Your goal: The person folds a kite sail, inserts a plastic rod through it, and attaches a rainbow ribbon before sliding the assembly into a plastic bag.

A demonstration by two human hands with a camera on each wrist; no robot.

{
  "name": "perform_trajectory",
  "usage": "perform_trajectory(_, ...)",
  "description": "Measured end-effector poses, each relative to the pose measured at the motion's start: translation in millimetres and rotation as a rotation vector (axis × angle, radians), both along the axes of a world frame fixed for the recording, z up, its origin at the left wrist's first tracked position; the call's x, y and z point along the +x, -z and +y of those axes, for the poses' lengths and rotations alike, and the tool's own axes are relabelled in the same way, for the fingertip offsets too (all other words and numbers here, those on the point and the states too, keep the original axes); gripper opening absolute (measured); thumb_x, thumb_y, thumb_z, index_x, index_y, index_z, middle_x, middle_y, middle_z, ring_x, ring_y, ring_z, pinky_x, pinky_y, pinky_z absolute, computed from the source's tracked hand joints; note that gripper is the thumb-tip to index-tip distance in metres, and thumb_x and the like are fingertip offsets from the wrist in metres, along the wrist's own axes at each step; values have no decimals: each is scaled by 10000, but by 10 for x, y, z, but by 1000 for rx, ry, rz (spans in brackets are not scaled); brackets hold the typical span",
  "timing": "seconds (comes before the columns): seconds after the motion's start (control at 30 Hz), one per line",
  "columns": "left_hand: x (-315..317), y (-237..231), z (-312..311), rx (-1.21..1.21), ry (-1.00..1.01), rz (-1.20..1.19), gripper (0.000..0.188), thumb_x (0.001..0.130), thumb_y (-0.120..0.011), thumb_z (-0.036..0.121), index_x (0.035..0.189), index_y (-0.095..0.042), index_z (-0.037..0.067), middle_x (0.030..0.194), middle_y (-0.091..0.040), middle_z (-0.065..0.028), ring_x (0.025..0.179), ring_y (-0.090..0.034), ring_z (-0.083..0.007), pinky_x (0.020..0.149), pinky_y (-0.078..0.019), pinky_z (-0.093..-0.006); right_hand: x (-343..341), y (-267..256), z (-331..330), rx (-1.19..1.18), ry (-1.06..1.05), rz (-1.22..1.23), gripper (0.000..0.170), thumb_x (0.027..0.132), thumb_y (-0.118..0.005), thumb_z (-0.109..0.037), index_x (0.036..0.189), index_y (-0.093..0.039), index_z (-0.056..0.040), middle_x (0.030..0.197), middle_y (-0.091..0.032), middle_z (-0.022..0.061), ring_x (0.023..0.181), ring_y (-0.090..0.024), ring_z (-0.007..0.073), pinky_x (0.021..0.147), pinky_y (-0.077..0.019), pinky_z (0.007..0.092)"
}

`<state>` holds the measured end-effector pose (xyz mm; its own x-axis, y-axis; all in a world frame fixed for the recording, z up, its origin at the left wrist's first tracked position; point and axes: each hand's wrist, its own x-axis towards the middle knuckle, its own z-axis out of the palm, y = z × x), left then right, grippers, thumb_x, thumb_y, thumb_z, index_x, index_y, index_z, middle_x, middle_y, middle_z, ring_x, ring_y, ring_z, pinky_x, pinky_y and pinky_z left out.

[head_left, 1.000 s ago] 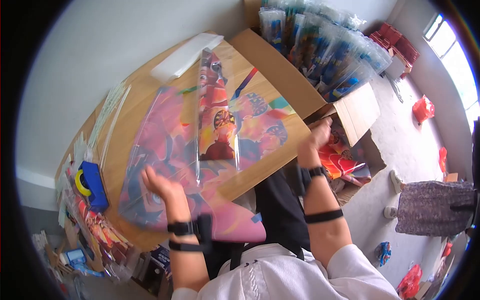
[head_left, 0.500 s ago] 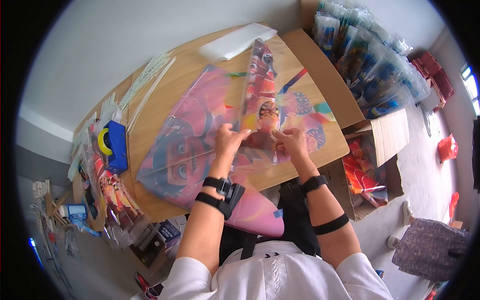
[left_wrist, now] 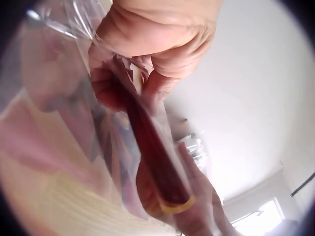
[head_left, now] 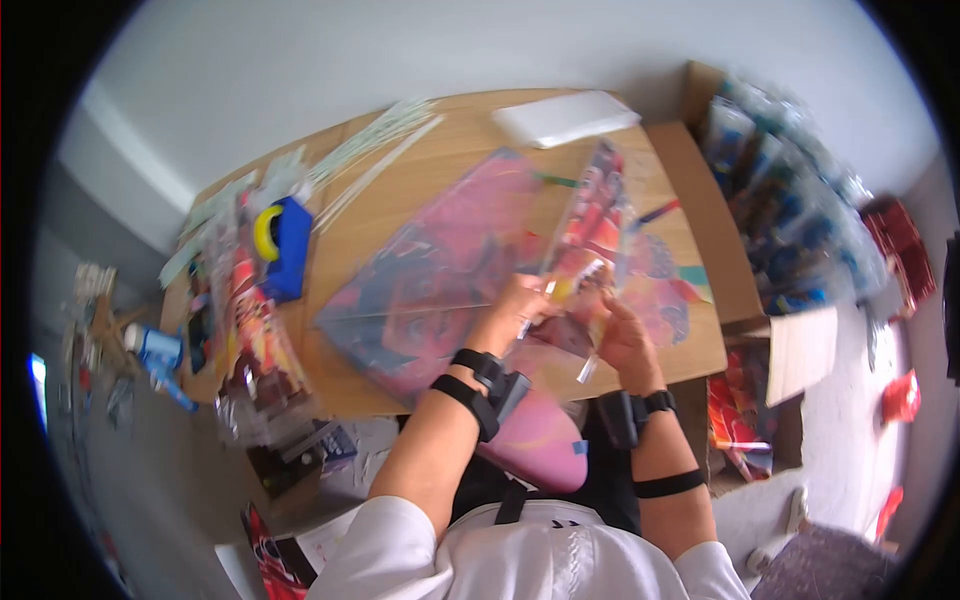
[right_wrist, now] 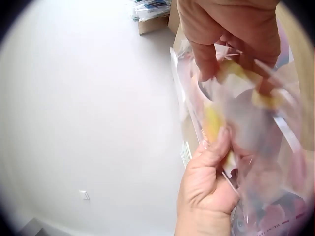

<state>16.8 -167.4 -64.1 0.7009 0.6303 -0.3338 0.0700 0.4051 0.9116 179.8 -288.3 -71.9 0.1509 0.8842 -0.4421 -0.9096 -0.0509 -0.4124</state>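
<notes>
A long clear plastic sleeve with a folded red printed sheet [head_left: 600, 215] lies slanting over the table, its near end raised between both hands. The left hand [head_left: 522, 308] grips its left edge; in the left wrist view the left hand [left_wrist: 160, 37] pinches the dark red sheet [left_wrist: 152, 142] and film. On the right edge, the right hand [head_left: 628, 340] holds the sleeve, and in the right wrist view the right hand [right_wrist: 234, 29] has thumb and fingers curled round it. Beneath lies a large pink and blue printed sheet [head_left: 430, 270] under film, one end hanging over the table's front edge.
White plastic bags [head_left: 568, 118] lie at the table's back. Pale thin sticks [head_left: 375, 140], a blue tape dispenser [head_left: 290, 250] and a bagged red print [head_left: 250, 320] are on the left. To the right stand a carton of bagged items [head_left: 780, 200] and an open box [head_left: 790, 430].
From reaching apart, the hands came together on the sleeve, then lifted and bent its near end. The head view has shifted, so the table appears farther right.
</notes>
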Motion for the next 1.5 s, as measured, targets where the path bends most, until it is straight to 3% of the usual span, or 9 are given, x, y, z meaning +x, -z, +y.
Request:
perform_trajectory(0.07,-102,-78,-129,326,-102,-43,291,703,-746,-31,987,-690,2,784,-644,7,635,-573,-84,553,-465,-265,-39,320,-82,253,129,-872,236,870,-648,-57,1104,-624,-31,971,-678,61,901,-657,177,814,-540,279)
perform_trajectory(0.2,-860,-400,-55,514,-297,97,357,691,-756,2,1039,-680,3,792,-640,23,656,-557,-60,574,-460,-244,-60,-11,153,269,-279,-308,282,947,-573,-121,1213,-576,-27,1010,-696,64,912,-682,171,806,-559,283)
perform_trajectory(0.47,-3606,-1497,373,392,-906,303,363,684,-738,-20,1044,-690,-24,943,-701,-63,818,-664,-151,806,-511,-282,-521,-256,184,-75,-357,-663,274,934,-595,-134,1134,-599,52,985,-696,168,849,-703,209,739,-586,291)
perform_trajectory(0.83,-5562,-783,774,180,-907,783,326,677,-744,-90,997,-699,-46,883,-697,-74,728,-659,-181,683,-525,-329,-539,-19,-12,-143,-285,-831,173,915,-598,-80,1024,-636,49,905,-684,106,754,-675,160,663,-561,255)
perform_trajectory(0.87,-6042,-454,952,440,-809,1156,292,647,-784,-65,928,-708,-53,829,-687,-75,691,-634,-171,650,-507,-315,-590,7,24,-124,-300,-813,173,915,-598,-80,1024,-636,49,905,-684,106,754,-675,160,663,-561,255)
perform_trajectory(1.17,-5513,-788,694,-27,-964,637,293,753,-780,107,968,-671,-60,856,-694,-128,674,-656,-234,687,-528,-322,-524,70,-6,-153,-266,-805,165,914,-591,-60,1029,-625,53,900,-679,111,768,-683,162,661,-574,240)
perform_trajectory(1.27,-5376,-904,731,-10,-1074,989,380,783,-766,145,1082,-643,-54,916,-694,-153,793,-680,-260,732,-529,-389,-494,138,-3,-135,-251,-804,160,914,-586,-52,1029,-625,51,906,-678,115,771,-680,157,670,-578,237)
perform_trajectory(1.33,-5334,-908,769,112,-1071,1105,499,795,-756,186,1190,-583,-67,1194,-623,-231,1118,-605,-306,905,-477,-456,-497,128,-40,-135,-229,-797,159,914,-583,-50,1029,-624,52,909,-678,117,774,-679,155,676,-580,235)
perform_trajectory(1.5,-4709,-1006,788,894,-921,1224,497,775,-765,162,1202,-595,-28,1211,-621,-220,1136,-597,-274,928,-475,-382,-545,83,-34,-141,-209,-777,163,911,-587,-45,1033,-619,59,905,-676,111,776,-680,155,693,-584,237)
